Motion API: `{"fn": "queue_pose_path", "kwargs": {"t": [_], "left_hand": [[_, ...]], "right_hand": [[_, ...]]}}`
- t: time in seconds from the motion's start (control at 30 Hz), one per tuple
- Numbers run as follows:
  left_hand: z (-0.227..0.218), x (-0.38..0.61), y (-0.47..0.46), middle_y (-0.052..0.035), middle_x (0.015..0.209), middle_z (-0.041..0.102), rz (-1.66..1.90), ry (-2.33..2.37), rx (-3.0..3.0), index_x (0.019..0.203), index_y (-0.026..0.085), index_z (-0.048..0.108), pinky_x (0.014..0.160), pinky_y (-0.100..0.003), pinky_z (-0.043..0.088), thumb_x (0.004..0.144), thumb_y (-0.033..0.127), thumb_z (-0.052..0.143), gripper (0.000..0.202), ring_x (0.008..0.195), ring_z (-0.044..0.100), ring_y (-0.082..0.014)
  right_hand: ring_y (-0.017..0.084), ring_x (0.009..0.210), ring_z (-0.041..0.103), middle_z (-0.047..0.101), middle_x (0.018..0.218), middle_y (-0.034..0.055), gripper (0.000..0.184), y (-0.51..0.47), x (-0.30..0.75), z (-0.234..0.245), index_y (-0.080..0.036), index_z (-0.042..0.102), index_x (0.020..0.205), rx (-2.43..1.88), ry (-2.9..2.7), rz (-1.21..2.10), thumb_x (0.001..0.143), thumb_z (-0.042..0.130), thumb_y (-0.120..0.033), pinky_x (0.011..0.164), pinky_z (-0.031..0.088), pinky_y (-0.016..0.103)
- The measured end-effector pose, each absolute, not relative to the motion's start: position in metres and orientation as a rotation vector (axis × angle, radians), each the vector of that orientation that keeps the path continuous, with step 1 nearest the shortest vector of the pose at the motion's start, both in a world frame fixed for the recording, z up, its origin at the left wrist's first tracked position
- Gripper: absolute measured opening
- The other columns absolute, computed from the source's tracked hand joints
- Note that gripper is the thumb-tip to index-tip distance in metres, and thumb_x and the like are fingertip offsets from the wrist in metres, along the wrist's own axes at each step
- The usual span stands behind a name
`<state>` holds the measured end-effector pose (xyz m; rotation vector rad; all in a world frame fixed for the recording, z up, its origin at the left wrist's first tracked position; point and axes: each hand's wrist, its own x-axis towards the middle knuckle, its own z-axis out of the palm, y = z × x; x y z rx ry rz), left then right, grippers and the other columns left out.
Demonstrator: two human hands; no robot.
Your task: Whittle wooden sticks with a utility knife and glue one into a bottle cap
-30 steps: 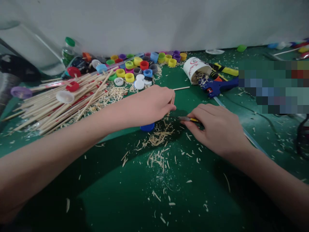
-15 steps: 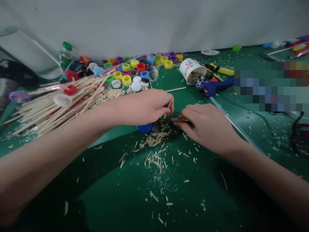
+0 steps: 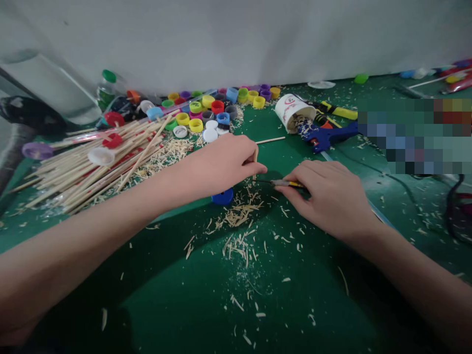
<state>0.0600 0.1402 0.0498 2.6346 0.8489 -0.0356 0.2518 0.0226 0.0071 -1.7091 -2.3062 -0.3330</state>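
My left hand (image 3: 228, 162) is closed on a short wooden stick (image 3: 254, 177), whose lower end points down below the fingers. Facing it, my right hand (image 3: 324, 189) grips a craft knife (image 3: 293, 184) with a yellow and dark handle. Its thin blade reaches left to the stick's lower end; whether they touch, I cannot tell. Beneath my left hand sits a blue bottle cap (image 3: 222, 196), partly covered by the hand. Pale wood shavings (image 3: 238, 215) lie scattered on the green table (image 3: 165, 300) below both hands.
Many wooden sticks (image 3: 92, 169) are piled at left, behind my forearm. Coloured bottle caps (image 3: 195, 125) cluster at the back. A tipped paper cup (image 3: 289, 110) spills shavings beside a blue glue gun (image 3: 332, 135). One loose stick (image 3: 271, 140) lies behind my left hand.
My right hand and the knife have shifted slightly right, away from my left hand. The left thumb now stretches further out. The whole view has moved a little.
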Motion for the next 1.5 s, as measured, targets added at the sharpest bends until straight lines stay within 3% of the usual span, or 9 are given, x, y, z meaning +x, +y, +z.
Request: {"fn": "queue_pose_path", "kwargs": {"t": [0.5,0.73,0.83,0.93,1.1,1.5], "left_hand": [[0.054,0.060,0.135,-0.0025,0.071,0.061,0.045,0.632,2.627,0.082,0.017,0.067,0.062,-0.022,0.035,0.089,0.027,0.045,0.026,0.067,0.054,-0.0115],[0.054,0.061,0.147,-0.0031,0.077,0.065,-0.022,0.578,2.597,0.076,0.017,0.069,0.056,-0.023,0.034,0.087,0.030,0.047,0.027,0.057,0.049,-0.0087],[0.053,0.061,0.147,-0.0023,0.068,0.061,-0.020,0.668,2.593,0.077,0.018,0.068,0.054,-0.024,0.032,0.087,0.034,0.049,0.027,0.053,0.046,-0.0089],[0.052,0.061,0.145,-0.0007,0.056,0.054,0.009,0.779,2.599,0.073,0.017,0.066,0.053,-0.024,0.030,0.087,0.042,0.050,0.033,0.048,0.042,-0.0089],[0.051,0.061,0.144,0.0007,0.050,0.047,0.048,0.806,2.608,0.069,0.015,0.063,0.053,-0.024,0.029,0.087,0.046,0.049,0.038,0.047,0.040,-0.0080],[0.052,0.063,0.141,0.0000,0.076,0.064,0.016,0.562,2.581,0.090,0.018,0.069,0.062,-0.021,0.037,0.087,0.020,0.044,0.025,0.064,0.054,-0.0085]], "right_hand": [[0.017,0.068,0.054,0.062,0.072,0.0013,0.025,0.031,0.244,0.012,-0.020,0.058,0.076,-1.769,-2.435,-0.245,0.094,0.049,-0.036,0.064,0.030,0.031],[0.016,0.066,0.051,0.061,0.072,0.0012,0.024,0.035,0.248,0.016,-0.020,0.057,0.077,-1.767,-2.493,-0.182,0.093,0.049,-0.035,0.063,0.030,0.030],[0.017,0.070,0.054,0.062,0.075,0.0011,0.025,0.032,0.254,0.012,-0.020,0.058,0.079,-1.727,-2.452,-0.261,0.094,0.047,-0.037,0.077,0.035,0.035],[0.018,0.074,0.057,0.063,0.076,0.0019,0.028,0.029,0.260,0.007,-0.020,0.059,0.080,-1.701,-2.382,-0.329,0.094,0.046,-0.040,0.091,0.032,0.039],[0.019,0.075,0.056,0.063,0.076,0.0027,0.027,0.028,0.263,0.006,-0.021,0.059,0.078,-1.700,-2.361,-0.359,0.093,0.047,-0.040,0.091,0.033,0.038],[0.018,0.078,0.057,0.064,0.078,0.0010,0.022,0.038,0.261,0.009,-0.021,0.058,0.081,-1.654,-2.523,-0.266,0.094,0.046,-0.035,0.086,0.033,0.036]]}}
